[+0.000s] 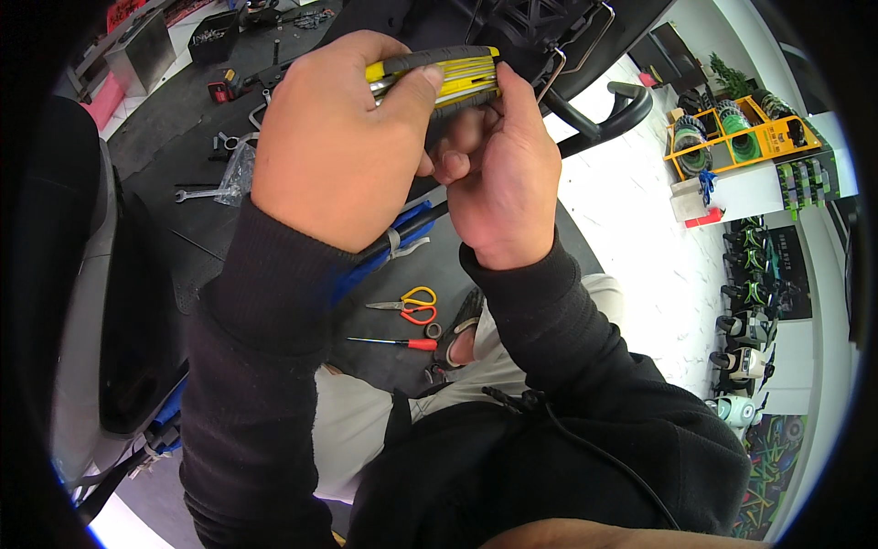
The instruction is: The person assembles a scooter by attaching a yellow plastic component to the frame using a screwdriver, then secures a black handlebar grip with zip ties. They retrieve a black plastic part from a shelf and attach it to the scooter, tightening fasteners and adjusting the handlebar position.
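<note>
Pressing a thumb on the slim yellow-and-grey metal folding tool [470, 73] at twelve o'clock, the left hand [343, 137] holds it; the right hand [508, 169], fingers half curled, touches its three-o'clock end, though whether it grips I can't tell. A stiff folded piece could spring and nip a fingertip; a loose pinch could drop it toward the red-handled metal screwdriver [416, 344] at seven o'clock.
</note>
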Action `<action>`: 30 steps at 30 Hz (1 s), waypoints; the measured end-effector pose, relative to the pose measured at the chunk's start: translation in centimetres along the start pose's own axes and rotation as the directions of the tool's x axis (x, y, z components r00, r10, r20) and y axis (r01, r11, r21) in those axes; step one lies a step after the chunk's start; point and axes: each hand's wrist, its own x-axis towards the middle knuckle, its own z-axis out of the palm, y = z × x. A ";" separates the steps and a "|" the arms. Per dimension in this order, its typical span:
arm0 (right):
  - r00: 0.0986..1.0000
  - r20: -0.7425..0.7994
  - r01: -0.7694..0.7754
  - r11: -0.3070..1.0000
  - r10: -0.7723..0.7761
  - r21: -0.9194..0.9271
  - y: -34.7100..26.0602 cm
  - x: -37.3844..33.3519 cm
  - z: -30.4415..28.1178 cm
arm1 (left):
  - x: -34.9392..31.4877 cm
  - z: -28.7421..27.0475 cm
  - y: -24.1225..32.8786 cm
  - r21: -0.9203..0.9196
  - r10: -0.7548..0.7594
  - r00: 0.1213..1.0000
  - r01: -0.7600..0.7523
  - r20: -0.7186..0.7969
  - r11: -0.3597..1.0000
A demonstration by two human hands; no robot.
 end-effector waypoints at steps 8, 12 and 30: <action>1.000 -0.008 -0.024 1.000 0.024 -0.011 0.5 0.3 0.3 | 0.5 -0.5 0.1 0.131 -0.008 1.000 0.007 0.007 0.991; 1.000 -0.018 -0.007 1.000 0.007 0.010 0.4 0.3 0.6 | 0.7 -0.8 0.1 0.009 -0.116 0.992 0.116 0.052 0.993; 0.950 0.165 0.309 0.875 -0.265 -0.374 -1.4 0.1 -2.4 | 3.3 2.3 5.0 0.928 0.011 0.936 -0.348 0.353 -0.133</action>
